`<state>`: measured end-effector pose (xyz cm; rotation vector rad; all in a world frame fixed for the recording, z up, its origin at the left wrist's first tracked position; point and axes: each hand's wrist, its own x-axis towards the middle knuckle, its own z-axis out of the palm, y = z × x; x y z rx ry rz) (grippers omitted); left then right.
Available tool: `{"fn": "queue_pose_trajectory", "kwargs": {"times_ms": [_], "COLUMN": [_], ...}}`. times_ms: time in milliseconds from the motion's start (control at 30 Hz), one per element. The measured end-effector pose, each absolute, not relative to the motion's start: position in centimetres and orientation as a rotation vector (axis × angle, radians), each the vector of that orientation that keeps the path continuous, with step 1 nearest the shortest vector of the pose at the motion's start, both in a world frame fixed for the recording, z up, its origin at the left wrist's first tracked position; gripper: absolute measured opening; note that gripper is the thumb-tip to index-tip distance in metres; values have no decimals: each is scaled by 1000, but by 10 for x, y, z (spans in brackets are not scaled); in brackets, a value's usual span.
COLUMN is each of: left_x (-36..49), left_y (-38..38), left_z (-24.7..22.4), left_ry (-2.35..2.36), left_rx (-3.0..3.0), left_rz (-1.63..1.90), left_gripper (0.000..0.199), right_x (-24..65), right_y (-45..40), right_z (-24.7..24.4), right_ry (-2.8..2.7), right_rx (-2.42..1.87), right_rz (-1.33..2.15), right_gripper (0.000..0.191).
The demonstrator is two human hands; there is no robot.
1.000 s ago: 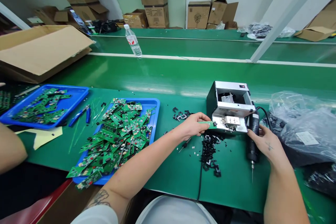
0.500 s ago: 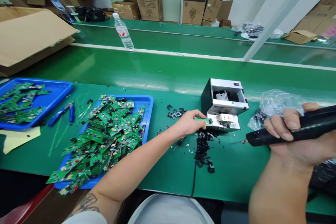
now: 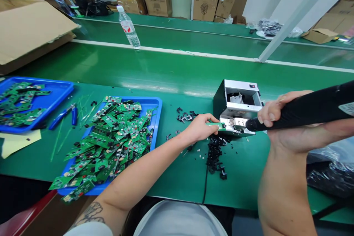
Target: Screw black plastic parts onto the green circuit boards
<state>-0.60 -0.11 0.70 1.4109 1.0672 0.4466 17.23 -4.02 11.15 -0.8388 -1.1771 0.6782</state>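
Small green circuit board (image 3: 217,125) sits pinched in the left hand (image 3: 199,129), thumb and fingers closed narrowly on its near end, its far end at the front of a grey metal bench machine (image 3: 238,97) right of centre in the frame; right hand (image 3: 284,118) wraps fully around the barrel of a black electric screwdriver (image 3: 312,108), its nose at the machine's front just beside the board, the bit itself too hidden to make out; left of centre, a blue plastic tray (image 3: 159,116) holds a loose heap of green circuit boards, some spilling over its near edge; a second blue tray (image 3: 66,92) at the left edge holds a thinner scatter of them; black plastic pieces (image 3: 215,158) lie piled on the green bench mat (image 3: 243,188) just below the machine, with a smaller cluster (image 3: 184,116) above the left wrist; blue-handled pliers (image 3: 65,118) lie between the trays, and a small screwdriver (image 3: 188,150) lies just below the left wrist; judging from how things lie, one board is in hand and a large heap remains, though which boards are finished cannot be told; in the upper part of the frame, a water bottle (image 3: 127,27) stands on a far green bench, with cardboard boxes (image 3: 206,4) along the wall behind.
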Motion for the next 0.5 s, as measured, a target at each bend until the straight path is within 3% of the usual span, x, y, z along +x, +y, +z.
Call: {"fn": "queue_pose_trajectory", "kwargs": {"times_ms": [500], "left_x": [-4], "left_y": [-1], "left_z": [6], "left_ry": [1078], "left_rx": [1441], "left_rz": [456], "left_gripper": [28], "right_x": [175], "right_y": [-48], "right_z": [105], "right_ry": [-1173], "right_rx": [-968], "right_rz": [755], "right_gripper": [76]}}
